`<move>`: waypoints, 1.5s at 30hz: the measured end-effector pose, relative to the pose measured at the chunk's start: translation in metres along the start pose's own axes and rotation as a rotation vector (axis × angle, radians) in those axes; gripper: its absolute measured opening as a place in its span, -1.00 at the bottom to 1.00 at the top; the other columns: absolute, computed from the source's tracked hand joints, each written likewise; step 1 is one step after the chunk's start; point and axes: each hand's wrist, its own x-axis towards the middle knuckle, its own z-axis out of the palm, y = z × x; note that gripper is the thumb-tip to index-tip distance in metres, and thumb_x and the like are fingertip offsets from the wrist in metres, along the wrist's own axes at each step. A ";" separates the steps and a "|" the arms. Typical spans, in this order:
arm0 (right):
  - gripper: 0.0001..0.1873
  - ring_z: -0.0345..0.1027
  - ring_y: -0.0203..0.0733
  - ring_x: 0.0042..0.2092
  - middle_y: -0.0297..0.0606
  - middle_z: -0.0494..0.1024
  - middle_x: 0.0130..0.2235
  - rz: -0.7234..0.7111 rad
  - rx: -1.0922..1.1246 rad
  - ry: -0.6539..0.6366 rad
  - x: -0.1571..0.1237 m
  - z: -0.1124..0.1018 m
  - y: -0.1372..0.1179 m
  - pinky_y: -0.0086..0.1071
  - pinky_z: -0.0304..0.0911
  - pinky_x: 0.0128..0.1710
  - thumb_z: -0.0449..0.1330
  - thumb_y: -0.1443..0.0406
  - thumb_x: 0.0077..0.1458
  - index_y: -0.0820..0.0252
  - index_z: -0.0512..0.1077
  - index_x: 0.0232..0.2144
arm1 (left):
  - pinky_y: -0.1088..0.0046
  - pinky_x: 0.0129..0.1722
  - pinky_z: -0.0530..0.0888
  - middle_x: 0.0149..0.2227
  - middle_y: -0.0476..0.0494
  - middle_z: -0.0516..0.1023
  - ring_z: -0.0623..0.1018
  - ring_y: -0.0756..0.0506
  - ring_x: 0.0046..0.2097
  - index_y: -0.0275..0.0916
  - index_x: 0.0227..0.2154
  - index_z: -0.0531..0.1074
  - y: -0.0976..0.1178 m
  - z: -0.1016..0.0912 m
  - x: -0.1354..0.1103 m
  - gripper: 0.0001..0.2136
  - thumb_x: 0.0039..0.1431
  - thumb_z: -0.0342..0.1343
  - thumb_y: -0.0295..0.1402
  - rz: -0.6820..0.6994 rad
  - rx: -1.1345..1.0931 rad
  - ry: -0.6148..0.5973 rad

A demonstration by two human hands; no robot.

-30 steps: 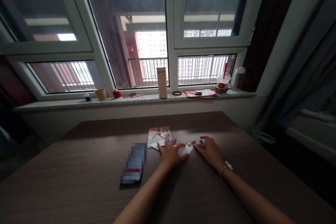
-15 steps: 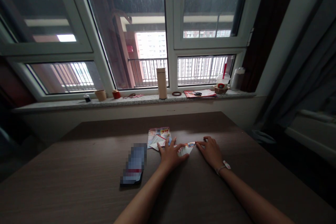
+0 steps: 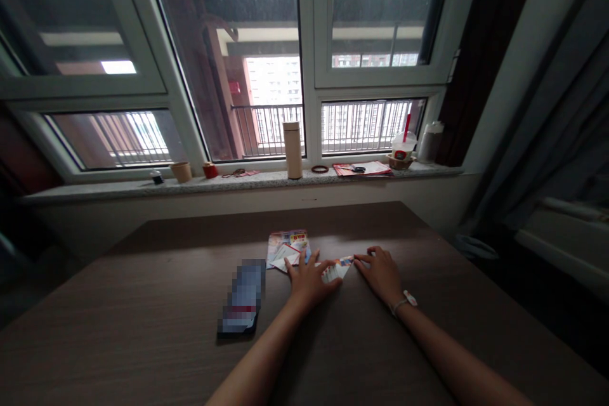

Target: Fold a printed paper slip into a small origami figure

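A small piece of folded printed paper lies on the table, narrowing to a point on its right. My left hand rests over its left part with fingers spread, thumb and forefinger against the paper. At the pointed right end, my right hand has thumb and forefinger close together on the tip, its other fingers bent. Just beyond my left fingers are a folded white paper piece and a colourful printed sheet under it.
A phone, its screen blurred, lies left of my left forearm on the brown table. Along the windowsill stand a paper cup, a beige flask, scissors on red-and-white papers, and a drink cup with a straw.
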 end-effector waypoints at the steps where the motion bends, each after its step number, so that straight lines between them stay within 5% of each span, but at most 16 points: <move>1: -0.70 0.26 0.00 -0.02 -0.16 0.41 -0.04 -0.004 -0.004 0.001 0.000 0.000 0.000 -0.24 0.16 -0.03 0.11 0.10 0.14 -0.08 0.56 -0.16 | -0.41 0.11 -0.34 0.29 0.04 0.17 -0.03 -0.42 0.33 0.30 0.00 0.38 0.000 0.000 0.000 -0.54 0.00 0.05 0.16 0.006 -0.001 0.003; 18: -0.72 0.28 -0.07 -0.06 -0.19 0.45 -0.12 0.014 -0.032 0.028 0.002 -0.003 -0.012 -0.27 0.16 -0.13 0.13 0.06 0.09 0.03 0.57 -0.32 | -0.43 0.10 -0.34 0.29 0.03 0.17 -0.02 -0.43 0.32 0.30 0.00 0.38 -0.003 0.005 0.002 -0.53 0.00 0.04 0.18 0.016 0.016 0.019; 26: -0.68 0.26 -0.05 -0.02 -0.21 0.43 -0.10 0.027 -0.007 -0.006 0.000 -0.003 -0.012 -0.27 0.14 -0.08 0.21 0.03 -0.01 0.05 0.53 -0.27 | -0.43 0.10 -0.33 0.29 0.01 0.18 -0.01 -0.40 0.32 0.32 0.01 0.36 -0.004 0.006 0.002 -0.53 0.00 0.05 0.19 0.016 0.016 0.022; 31: -0.58 0.25 -0.04 0.02 -0.21 0.38 -0.01 0.019 0.036 0.009 -0.001 -0.004 -0.014 -0.23 0.14 -0.05 0.21 0.04 0.01 -0.04 0.46 -0.06 | -0.41 0.11 -0.33 0.29 0.03 0.17 -0.02 -0.40 0.32 0.30 0.01 0.37 -0.002 0.005 0.001 -0.54 0.02 0.04 0.17 0.016 0.031 0.023; 37: -0.77 0.20 -0.05 0.07 -0.24 0.42 -0.05 -0.044 0.084 -0.020 -0.002 -0.004 -0.017 -0.23 0.11 -0.01 0.17 0.08 0.07 -0.07 0.57 -0.29 | -0.41 0.11 -0.33 0.31 0.05 0.13 -0.03 -0.41 0.33 0.31 0.02 0.37 -0.004 0.003 0.000 -0.56 0.06 0.00 0.17 0.029 0.020 0.012; 45: -0.73 0.22 -0.06 0.05 -0.25 0.43 -0.07 0.008 0.102 -0.047 -0.004 -0.006 -0.019 -0.25 0.11 -0.01 0.21 0.05 -0.01 -0.08 0.57 -0.26 | -0.42 0.10 -0.34 0.33 0.09 0.08 -0.07 -0.40 0.34 0.32 0.01 0.37 -0.004 0.001 0.000 -0.62 0.15 -0.06 0.10 0.024 0.030 -0.003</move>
